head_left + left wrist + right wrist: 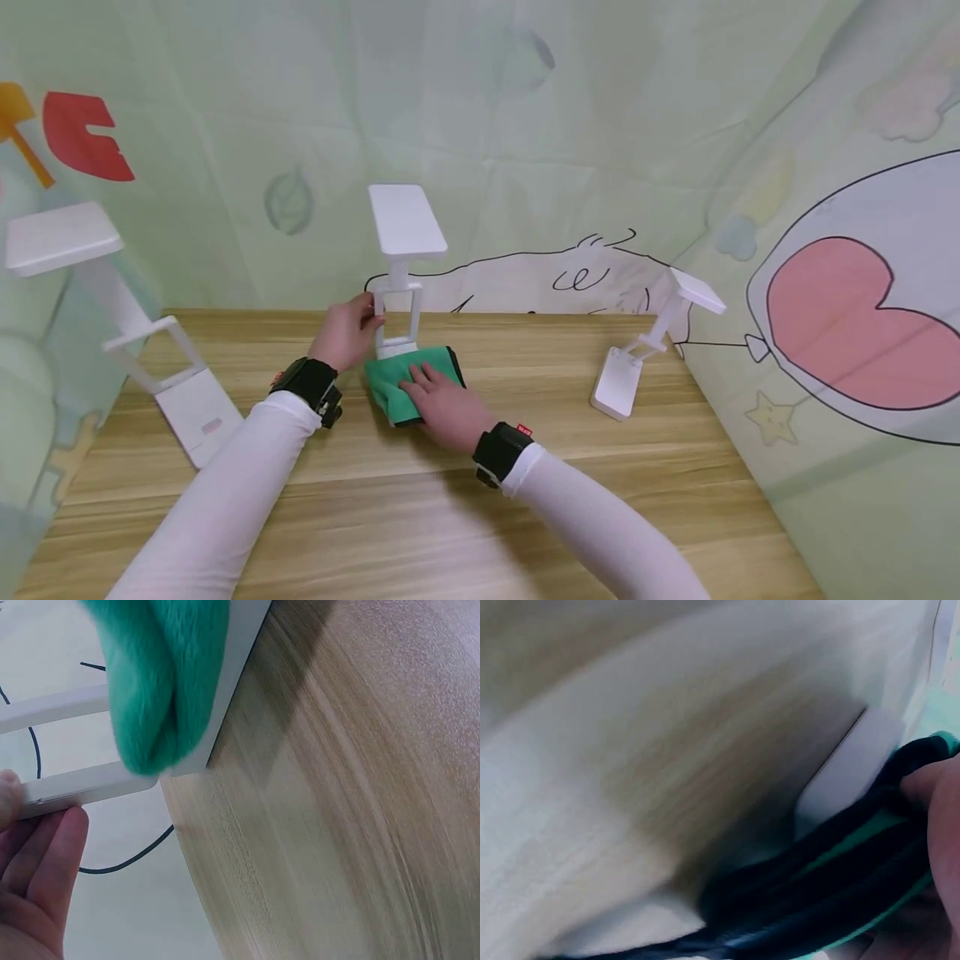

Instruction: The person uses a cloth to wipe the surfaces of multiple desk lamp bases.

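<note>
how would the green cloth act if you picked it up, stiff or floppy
The green cloth would probably flop, since it bends into soft, rounded folds. Its fuzzy surface in the left wrist view suggests it won't be slippery. It looks fairly thin, so likely light.

Wood-grain table [360, 533] bearing left lamp [197, 412], middle lamp [407, 221], right lamp [617, 383].

We note a pale green, lightly creased wall covering [480, 108] behind a wood-grain tabletop [540, 358]. Low along it runs a black line drawing [510, 283] on white. On the right wall [862, 517] we see a large printed balloon [900, 217] with a pink heart [840, 325], a small star [772, 418] below. Upper left: red [82, 137] and orange shapes [13, 112]. Light soft; pale sheen across the near tabletop.
</note>
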